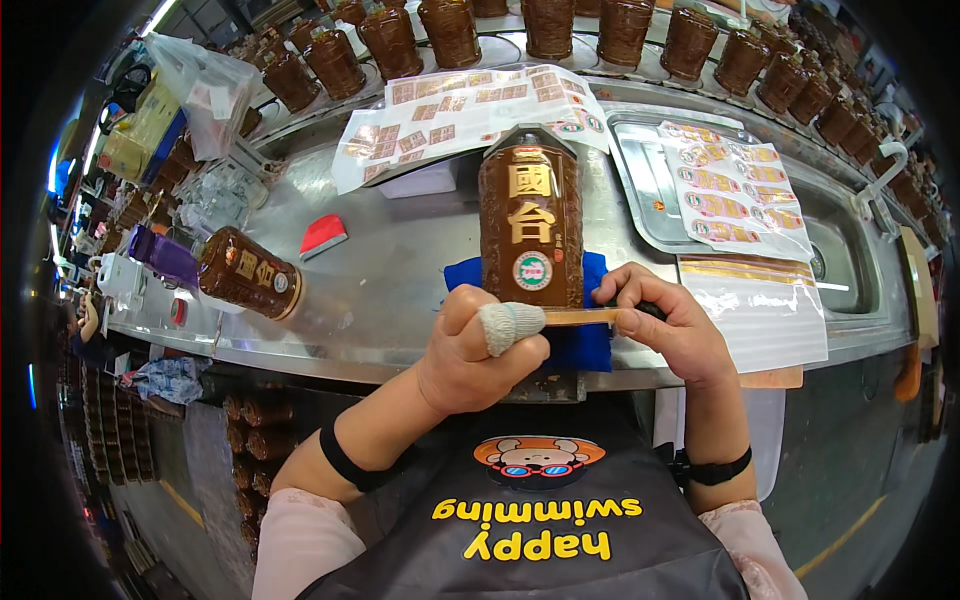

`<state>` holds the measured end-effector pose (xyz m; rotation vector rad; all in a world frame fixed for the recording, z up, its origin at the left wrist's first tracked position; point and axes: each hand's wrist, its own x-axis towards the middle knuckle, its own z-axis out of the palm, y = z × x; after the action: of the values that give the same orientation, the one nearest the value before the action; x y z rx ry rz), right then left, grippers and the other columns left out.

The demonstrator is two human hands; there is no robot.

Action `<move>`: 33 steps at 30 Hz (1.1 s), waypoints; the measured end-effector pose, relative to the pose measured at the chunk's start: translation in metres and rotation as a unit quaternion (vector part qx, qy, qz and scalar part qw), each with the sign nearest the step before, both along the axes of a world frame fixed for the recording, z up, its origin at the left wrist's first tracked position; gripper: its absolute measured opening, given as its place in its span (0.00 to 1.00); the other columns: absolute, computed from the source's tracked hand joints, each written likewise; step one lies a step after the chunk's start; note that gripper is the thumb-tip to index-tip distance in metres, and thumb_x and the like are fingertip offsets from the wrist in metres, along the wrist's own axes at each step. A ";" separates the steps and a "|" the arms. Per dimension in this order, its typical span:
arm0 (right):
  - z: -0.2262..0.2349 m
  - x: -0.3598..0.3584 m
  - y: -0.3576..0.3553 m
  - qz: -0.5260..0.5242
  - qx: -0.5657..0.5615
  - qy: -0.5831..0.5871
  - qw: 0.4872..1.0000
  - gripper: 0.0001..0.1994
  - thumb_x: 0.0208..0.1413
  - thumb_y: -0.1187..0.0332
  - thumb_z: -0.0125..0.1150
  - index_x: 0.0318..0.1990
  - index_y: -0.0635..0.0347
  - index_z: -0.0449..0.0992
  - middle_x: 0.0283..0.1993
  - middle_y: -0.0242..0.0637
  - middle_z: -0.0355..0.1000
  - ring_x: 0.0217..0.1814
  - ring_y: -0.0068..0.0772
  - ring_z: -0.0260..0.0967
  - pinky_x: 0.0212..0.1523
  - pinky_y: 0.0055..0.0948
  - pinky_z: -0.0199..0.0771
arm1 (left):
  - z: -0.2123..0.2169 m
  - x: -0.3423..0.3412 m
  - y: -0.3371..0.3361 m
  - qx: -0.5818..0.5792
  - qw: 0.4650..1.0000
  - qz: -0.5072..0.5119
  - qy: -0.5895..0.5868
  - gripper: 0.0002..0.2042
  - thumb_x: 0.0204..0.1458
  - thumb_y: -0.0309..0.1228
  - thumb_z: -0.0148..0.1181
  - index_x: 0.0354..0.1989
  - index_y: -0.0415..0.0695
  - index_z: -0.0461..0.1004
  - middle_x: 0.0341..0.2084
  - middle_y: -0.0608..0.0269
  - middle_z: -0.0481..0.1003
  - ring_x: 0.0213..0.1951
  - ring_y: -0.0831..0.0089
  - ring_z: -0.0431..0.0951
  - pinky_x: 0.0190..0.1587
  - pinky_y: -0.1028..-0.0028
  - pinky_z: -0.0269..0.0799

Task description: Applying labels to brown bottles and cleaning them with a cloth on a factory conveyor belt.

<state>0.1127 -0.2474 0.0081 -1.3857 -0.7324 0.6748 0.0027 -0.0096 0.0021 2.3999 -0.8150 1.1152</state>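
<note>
A brown embossed bottle (530, 215) with gold characters and a round label lies on a folded blue cloth (590, 345), its base toward me. My left hand (480, 350) is closed at the near end of the bottle, a pale cloth cover on one digit. A narrow tan-gold strip (580, 317) runs across the base between my hands. My right hand (670, 320) pinches the strip's right end, beside a small dark thing (652, 310) whose kind I cannot make out. What lies inside my left fingers is hidden.
Label sheets (470, 110) lie behind the bottle; another sheet (740, 190) overlaps a metal tray (650, 225) by the sink (835, 250). A second brown bottle (248, 270) lies left, near a red-and-white piece (323, 236). Several bottles (450, 32) line the back conveyor.
</note>
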 end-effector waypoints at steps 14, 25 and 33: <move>-0.001 0.000 0.000 -0.003 0.002 -0.005 1.000 0.09 0.58 0.65 0.61 0.30 0.59 0.71 0.44 0.33 0.67 0.43 0.21 0.60 0.46 0.21 0.62 | 0.001 -0.002 0.002 0.032 0.999 0.000 -0.006 0.10 0.32 0.29 0.63 0.28 0.53 0.76 0.40 0.72 0.70 0.39 0.68 0.68 0.36 0.70 0.65; -0.005 0.000 0.000 -0.008 -0.007 0.026 1.000 0.10 0.58 0.65 0.60 0.30 0.61 0.70 0.47 0.36 0.67 0.43 0.22 0.61 0.43 0.22 0.63 | 0.011 0.008 -0.004 0.046 0.998 -0.032 -0.017 0.13 0.30 0.27 0.67 0.28 0.55 0.77 0.38 0.74 0.69 0.39 0.69 0.67 0.38 0.67 0.64; 0.000 0.001 -0.008 -0.006 -0.005 0.011 1.000 0.09 0.59 0.66 0.61 0.30 0.59 0.72 0.44 0.34 0.67 0.45 0.21 0.61 0.46 0.22 0.62 | 0.005 0.001 0.001 0.032 0.999 -0.007 -0.010 0.12 0.30 0.28 0.64 0.28 0.54 0.77 0.40 0.73 0.70 0.39 0.68 0.67 0.38 0.69 0.65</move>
<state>0.1139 -0.2551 0.0082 -1.3895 -0.7038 0.6846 0.0041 -0.0087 0.0073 2.4351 -0.8851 1.1272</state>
